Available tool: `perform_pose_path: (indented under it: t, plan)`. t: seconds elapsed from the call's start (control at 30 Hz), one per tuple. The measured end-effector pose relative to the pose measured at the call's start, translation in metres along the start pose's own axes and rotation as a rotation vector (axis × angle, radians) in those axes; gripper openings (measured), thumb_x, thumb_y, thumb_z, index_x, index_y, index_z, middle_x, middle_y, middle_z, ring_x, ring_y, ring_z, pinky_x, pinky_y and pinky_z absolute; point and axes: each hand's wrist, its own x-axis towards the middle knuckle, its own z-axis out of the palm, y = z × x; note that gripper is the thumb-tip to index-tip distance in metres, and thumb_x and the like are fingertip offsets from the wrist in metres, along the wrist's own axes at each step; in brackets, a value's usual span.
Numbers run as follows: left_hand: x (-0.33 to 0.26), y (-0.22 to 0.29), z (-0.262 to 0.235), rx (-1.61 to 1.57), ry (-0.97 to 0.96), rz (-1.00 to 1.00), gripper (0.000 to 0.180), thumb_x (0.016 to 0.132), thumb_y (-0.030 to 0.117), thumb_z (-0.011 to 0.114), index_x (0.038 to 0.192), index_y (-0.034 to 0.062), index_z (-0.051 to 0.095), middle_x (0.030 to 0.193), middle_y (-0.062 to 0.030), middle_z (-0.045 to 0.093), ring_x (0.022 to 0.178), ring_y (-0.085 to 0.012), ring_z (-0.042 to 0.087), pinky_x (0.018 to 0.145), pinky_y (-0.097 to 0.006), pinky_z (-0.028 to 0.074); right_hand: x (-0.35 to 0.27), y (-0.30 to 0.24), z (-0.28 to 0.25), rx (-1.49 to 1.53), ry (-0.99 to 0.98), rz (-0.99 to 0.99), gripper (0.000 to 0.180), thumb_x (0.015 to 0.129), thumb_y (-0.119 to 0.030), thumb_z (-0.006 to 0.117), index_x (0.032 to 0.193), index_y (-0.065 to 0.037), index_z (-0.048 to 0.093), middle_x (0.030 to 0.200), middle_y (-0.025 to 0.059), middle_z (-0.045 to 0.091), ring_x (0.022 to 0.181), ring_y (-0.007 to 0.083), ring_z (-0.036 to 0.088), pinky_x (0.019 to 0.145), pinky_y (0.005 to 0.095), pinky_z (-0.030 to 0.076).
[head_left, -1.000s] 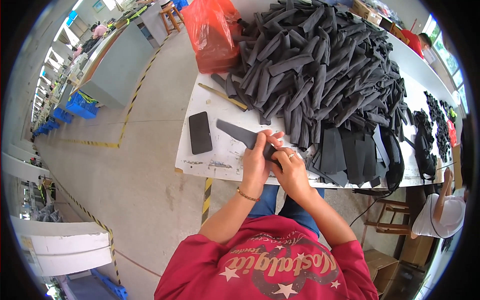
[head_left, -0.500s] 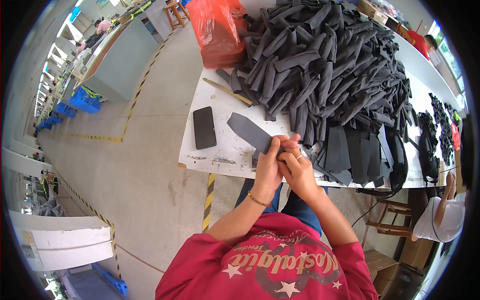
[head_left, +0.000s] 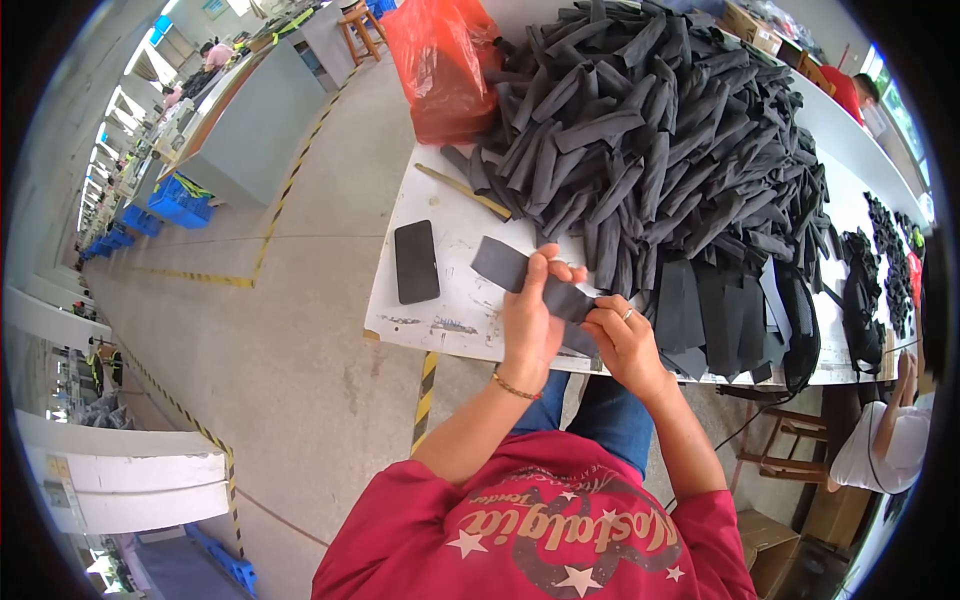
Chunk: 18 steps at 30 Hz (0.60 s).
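Over the near edge of the white table (head_left: 455,328) I hold a dark grey fabric piece (head_left: 498,262). My left hand (head_left: 533,318) is closed on its middle, thumb on top, with the squarish far end sticking out to the left. Fingers of my right hand (head_left: 627,345) pinch the piece's right end. Part of the piece hangs below, between my hands, and my left palm hides some of it. Beyond my hands rises a big heap of dark grey fabric tubes (head_left: 640,140). Flat dark pieces (head_left: 705,315) lie overlapping at the table edge, right of my right hand.
A black phone (head_left: 417,262) and a yellowish strip (head_left: 462,191) lie on the table's left side. A red plastic bag (head_left: 440,75) stands at the back left. To the right are a black strap-like item (head_left: 803,325), a wooden stool (head_left: 790,445) and a person in white (head_left: 880,445).
My right hand has moved right and away from my left, drawing the piece's right end along. The pointed left end no longer shows; a squarer end sticks out.
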Motion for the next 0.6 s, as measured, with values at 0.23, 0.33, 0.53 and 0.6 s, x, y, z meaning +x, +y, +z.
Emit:
perform_pose_path:
  t: [0.23, 0.33, 0.53, 0.6]
  plan:
    - [-0.012, -0.016, -0.001, -0.095, -0.030, -0.018, 0.035, 0.096, 0.032, 0.059, 0.113, 0.0015, 0.057, 0.079, -0.0025, 0.060, 0.085, -0.0218, 0.063, 0.087, -0.037, 0.050, 0.003, 0.004, 0.007, 0.069, 0.005, -0.013, 0.020, 0.075, 0.004, 0.070, 0.089, -0.001, 0.057, 0.093, 0.0136, 0.059, 0.081, 0.0332, 0.061, 0.069, 0.0396, 0.051]
    - [-0.012, -0.013, -0.002, -0.085, 0.012, -0.048, 0.034, 0.096, 0.031, 0.059, 0.113, 0.0014, 0.058, 0.079, -0.0029, 0.061, 0.085, -0.0223, 0.063, 0.087, -0.037, 0.049, 0.004, 0.004, 0.007, 0.054, -0.008, -0.022, 0.019, 0.076, 0.003, 0.070, 0.089, -0.001, 0.058, 0.093, 0.0134, 0.060, 0.081, 0.0332, 0.062, 0.068, 0.0398, 0.051]
    - [0.003, 0.001, -0.009, -0.010, 0.086, -0.033, 0.033, 0.096, 0.029, 0.060, 0.113, 0.0012, 0.059, 0.079, -0.0036, 0.062, 0.086, -0.0237, 0.063, 0.088, -0.037, 0.049, -0.004, 0.003, 0.007, 0.042, -0.042, 0.038, 0.018, 0.076, 0.002, 0.071, 0.088, -0.001, 0.058, 0.093, 0.0132, 0.060, 0.079, 0.0325, 0.062, 0.067, 0.0392, 0.052]
    - [0.003, 0.000, -0.008, -0.015, 0.068, -0.037, 0.033, 0.096, 0.029, 0.060, 0.113, 0.0007, 0.059, 0.079, -0.0038, 0.062, 0.086, -0.0238, 0.064, 0.088, -0.037, 0.049, -0.005, 0.006, 0.006, 0.037, -0.032, 0.043, 0.018, 0.075, 0.002, 0.071, 0.088, -0.001, 0.058, 0.092, 0.0132, 0.060, 0.079, 0.0324, 0.062, 0.067, 0.0392, 0.052]
